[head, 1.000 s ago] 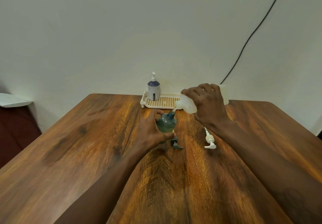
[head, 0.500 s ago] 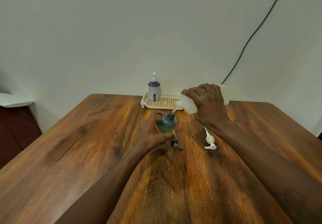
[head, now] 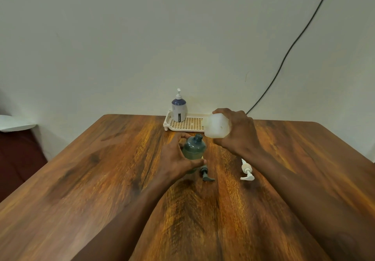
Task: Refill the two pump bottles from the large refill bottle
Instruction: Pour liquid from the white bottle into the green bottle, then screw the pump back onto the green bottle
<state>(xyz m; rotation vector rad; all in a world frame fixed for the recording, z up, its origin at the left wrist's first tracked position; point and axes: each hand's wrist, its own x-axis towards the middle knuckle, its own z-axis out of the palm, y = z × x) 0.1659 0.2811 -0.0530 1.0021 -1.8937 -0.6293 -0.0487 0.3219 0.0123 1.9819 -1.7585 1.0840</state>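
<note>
Pumps lie nearest, dark pump [head: 207,175] and white pump [head: 246,173], both off. Beyond, the left hand [head: 176,159] curls round the open green bottle [head: 193,149], which stands upright; the right hand [head: 242,135] grips the refill bottle [head: 216,125], tipped beside its neck, no stream visible. First fill seems done: dark pump back on next, then the tray bottle [head: 179,109] beyond.

Grips the dark green bottle [head: 193,148] upright on the table [head: 101,169] with the left hand [head: 174,159], open neck above the fingers. Holds the white refill bottle [head: 217,125] raised in the right hand [head: 241,134], fingers curled over it. Just beneath the left thumb, a dark pump [head: 206,174]; under the right wrist, a white pump [head: 246,170]; beyond the fingertips, a tray [head: 168,121] with a blue-topped pump bottle [head: 179,108]
</note>
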